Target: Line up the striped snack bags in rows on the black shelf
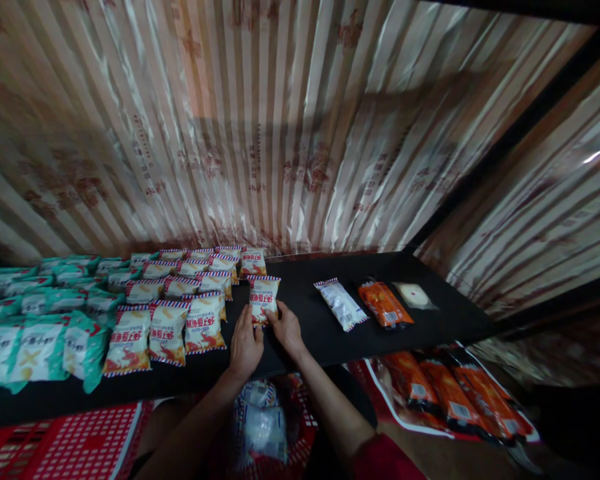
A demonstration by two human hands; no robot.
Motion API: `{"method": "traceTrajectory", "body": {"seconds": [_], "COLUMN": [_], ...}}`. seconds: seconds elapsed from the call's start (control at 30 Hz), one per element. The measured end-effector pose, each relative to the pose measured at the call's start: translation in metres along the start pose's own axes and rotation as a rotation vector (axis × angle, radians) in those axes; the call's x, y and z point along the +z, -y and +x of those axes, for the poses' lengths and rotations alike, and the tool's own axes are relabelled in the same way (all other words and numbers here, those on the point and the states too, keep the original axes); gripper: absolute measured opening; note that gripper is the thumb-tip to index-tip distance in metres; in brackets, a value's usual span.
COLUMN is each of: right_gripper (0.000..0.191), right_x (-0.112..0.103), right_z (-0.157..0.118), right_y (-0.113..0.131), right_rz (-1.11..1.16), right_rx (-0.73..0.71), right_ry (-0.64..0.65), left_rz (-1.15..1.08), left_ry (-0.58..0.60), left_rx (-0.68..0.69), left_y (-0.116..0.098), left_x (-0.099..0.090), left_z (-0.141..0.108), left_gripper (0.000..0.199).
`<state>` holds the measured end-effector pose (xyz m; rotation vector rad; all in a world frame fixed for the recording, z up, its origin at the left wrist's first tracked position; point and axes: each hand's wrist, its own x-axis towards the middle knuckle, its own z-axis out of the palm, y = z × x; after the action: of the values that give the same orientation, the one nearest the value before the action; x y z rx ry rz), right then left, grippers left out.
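Centrally, an upright-looking snack bag [263,298] with striped ends is held on a black shelf [300,293], pinched between the fingers of both hands: its left edge is closed on by the left hand [247,341], its lower right corner by the right hand [286,328], thumb in front. Just beyond the fingertips, one matching bag [253,262] is seen behind it, so this file looks only partly filled. Left of the fingers, three fuller files of matching bags [204,325] are laid out to near the front edge and seem finished, with teal bags [40,348] ranked farther left. Right of the fingers, past a bare stretch, a white packet [341,305], an orange packet [384,305] and a clear pack with a pale disc [414,295] are set singly. Below the wrists, more wrapped packs [261,423] are held in a red basket, apparently not yet shelved; how many cannot be told. Below and right, orange packets [455,397] are piled in a white-rimmed container.
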<state>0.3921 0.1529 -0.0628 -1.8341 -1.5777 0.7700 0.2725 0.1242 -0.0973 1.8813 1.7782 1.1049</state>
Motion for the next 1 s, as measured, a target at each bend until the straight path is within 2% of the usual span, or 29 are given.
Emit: {"method": "traceTrajectory", "body": {"seconds": [0.2, 0.53, 0.8, 1.0], "right_gripper": [0.038, 0.037, 0.042, 0.042], "right_x": [0.002, 0.012, 0.017, 0.018], "right_z": [0.024, 0.058, 0.073, 0.079], "right_y": [0.007, 0.016, 0.022, 0.025], "right_rz": [-0.024, 0.001, 0.039, 0.039], "right_rx": [0.009, 0.012, -0.013, -0.007], "right_ry": [-0.011, -0.027, -0.044, -0.037], "left_rz": [0.047, 0.110, 0.119, 0.097], "left_ry": [-0.004, 0.015, 0.024, -0.044], "left_rx": [0.059, 0.103, 0.075, 0.072], "left_y": [0.003, 0.013, 0.015, 0.017], "left_x": [0.009, 0.012, 0.012, 0.012], "left_z": [0.009, 0.032, 0.048, 0.053], "left_gripper": [0.055, 0.055, 0.049, 0.046]}}
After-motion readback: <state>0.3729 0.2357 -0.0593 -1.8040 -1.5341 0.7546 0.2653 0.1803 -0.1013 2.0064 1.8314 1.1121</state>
